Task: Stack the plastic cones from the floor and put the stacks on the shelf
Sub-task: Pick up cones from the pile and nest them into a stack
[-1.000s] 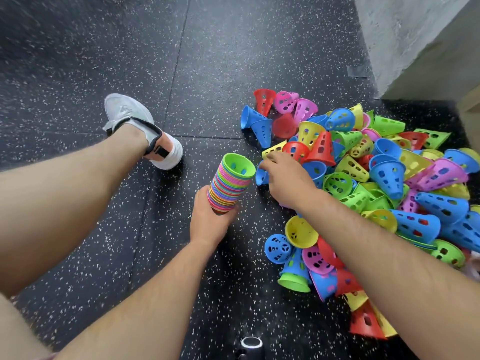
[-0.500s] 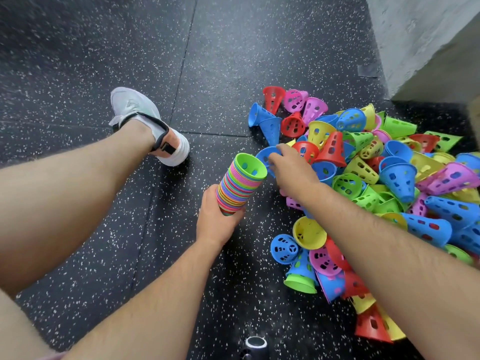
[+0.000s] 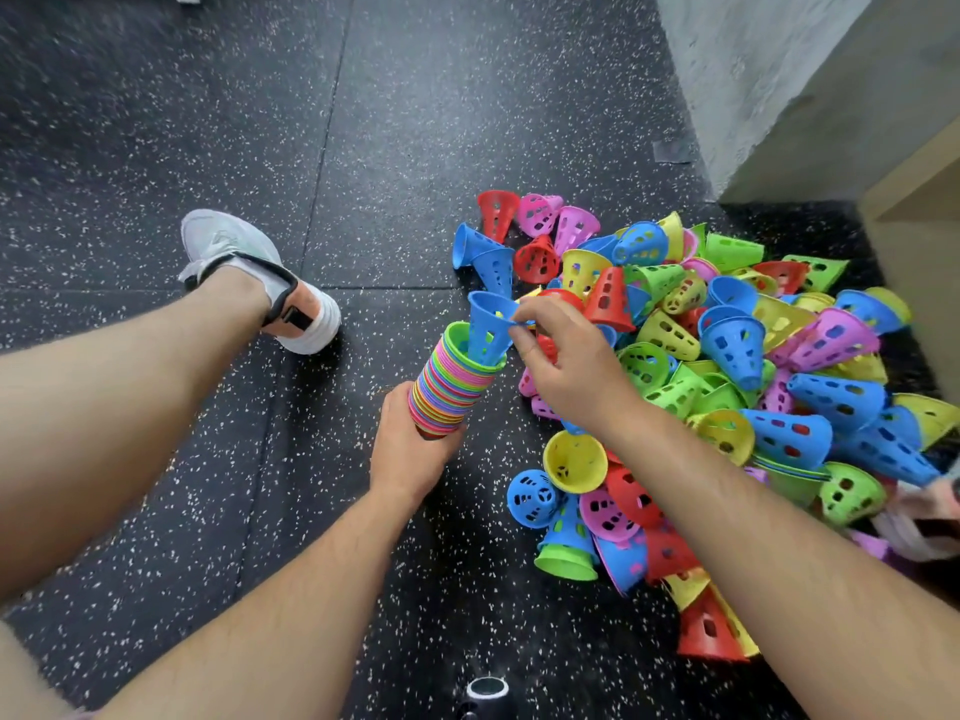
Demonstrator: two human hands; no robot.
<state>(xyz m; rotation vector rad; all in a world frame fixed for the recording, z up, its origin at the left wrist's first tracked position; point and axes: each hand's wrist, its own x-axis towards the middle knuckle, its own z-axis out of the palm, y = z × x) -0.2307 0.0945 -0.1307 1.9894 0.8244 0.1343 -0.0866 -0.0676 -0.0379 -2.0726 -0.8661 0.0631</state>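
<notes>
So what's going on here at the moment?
A person is sitting on the speckled floor stacking plastic cones. The left hand grips the lower end of a multicoloured stack, held tilted with its green top cone open. The right hand pinches a blue cone by its rim, and the cone's narrow end is already partway inside the top of the stack. A big pile of loose cones lies on the floor to the right, not yet stacked.
</notes>
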